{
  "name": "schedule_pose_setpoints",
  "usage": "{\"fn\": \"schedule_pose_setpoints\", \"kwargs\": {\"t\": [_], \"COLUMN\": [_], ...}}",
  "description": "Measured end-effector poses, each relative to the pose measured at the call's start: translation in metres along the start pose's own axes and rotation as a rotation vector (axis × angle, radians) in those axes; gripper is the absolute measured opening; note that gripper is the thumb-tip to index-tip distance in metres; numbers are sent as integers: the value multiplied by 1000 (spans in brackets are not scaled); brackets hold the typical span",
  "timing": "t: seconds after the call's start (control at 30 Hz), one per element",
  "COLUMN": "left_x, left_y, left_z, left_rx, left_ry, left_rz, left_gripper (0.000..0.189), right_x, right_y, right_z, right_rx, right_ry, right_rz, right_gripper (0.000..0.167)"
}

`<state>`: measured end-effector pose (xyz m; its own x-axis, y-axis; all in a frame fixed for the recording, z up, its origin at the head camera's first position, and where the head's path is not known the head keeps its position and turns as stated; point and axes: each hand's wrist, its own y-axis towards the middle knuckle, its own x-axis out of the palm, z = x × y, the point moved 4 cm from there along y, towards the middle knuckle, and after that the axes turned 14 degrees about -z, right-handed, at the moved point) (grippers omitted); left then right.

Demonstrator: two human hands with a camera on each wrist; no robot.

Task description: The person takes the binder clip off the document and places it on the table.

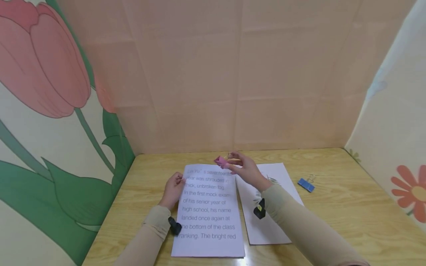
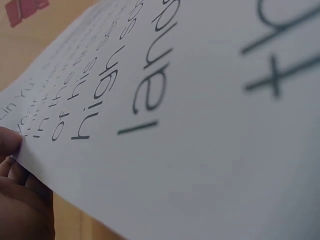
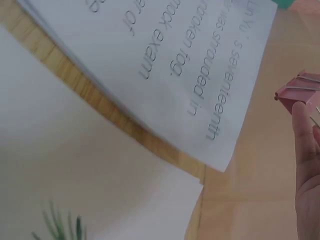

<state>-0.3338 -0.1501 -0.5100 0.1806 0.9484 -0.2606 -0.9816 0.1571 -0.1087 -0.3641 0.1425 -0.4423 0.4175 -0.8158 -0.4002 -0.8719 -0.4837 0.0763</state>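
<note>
My left hand (image 1: 173, 188) pinches the left edge of a stack of printed paper (image 1: 208, 248), thumb on top and fingers beneath, as the left wrist view shows. Large black text covers the top sheet. Above the top right corner of that stack, my right hand (image 1: 247, 169) holds a pink binder clip (image 1: 221, 162) by its wire handles. In the right wrist view the pink clip (image 3: 300, 92) sits at the fingertips, apart from the paper, its mouth pointing away from the hand.
A second stack of white paper (image 1: 266, 236) with a plant picture lies to the right, partly under my right forearm. Farther right on the wooden table (image 1: 336, 207) is a blue binder clip (image 1: 306, 185). A peach-coloured backdrop (image 1: 239, 81) rises behind the table.
</note>
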Motion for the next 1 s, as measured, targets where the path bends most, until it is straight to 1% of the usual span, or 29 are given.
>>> {"fn": "schedule_pose_setpoints", "kwargs": {"t": [0.07, 0.13, 0.23, 0.33, 0.5, 0.63, 0.77, 0.87, 1.0], "left_x": [-1, -2, -3, -4, -8, -9, -10, -12, -12], "left_y": [0, 0, -1, -1, -2, -2, -3, -2, -2], "left_z": [-1, -3, -4, -4, -5, -6, -7, -9, -11], "left_rx": [-11, -22, -33, -42, -74, -102, -116, -121, -118], "left_ry": [-1, -2, 3, 9, 18, 8, 12, 19, 30], "left_rz": [9, 17, 22, 32, 55, 50, 50, 56, 59], "left_gripper": [7, 7, 7, 9, 12, 13, 14, 13, 13], "right_x": [-2, -4, -6, -9, -12, -15, -21, -28, -38], "right_y": [-3, -6, -11, -16, -24, -31, -40, -47, -59], "right_z": [5, 10, 17, 22, 29, 36, 44, 47, 51], "right_rx": [7, -6, 2, 12, 36, 42, 45, 76, 130], "right_ry": [45, 91, 125, 121, 106, 106, 114, 121, 108], "right_rz": [19, 27, 45, 58, 85, 102, 134, 155, 172], "right_gripper": [63, 62, 60, 57, 54, 53, 53, 55, 59]}}
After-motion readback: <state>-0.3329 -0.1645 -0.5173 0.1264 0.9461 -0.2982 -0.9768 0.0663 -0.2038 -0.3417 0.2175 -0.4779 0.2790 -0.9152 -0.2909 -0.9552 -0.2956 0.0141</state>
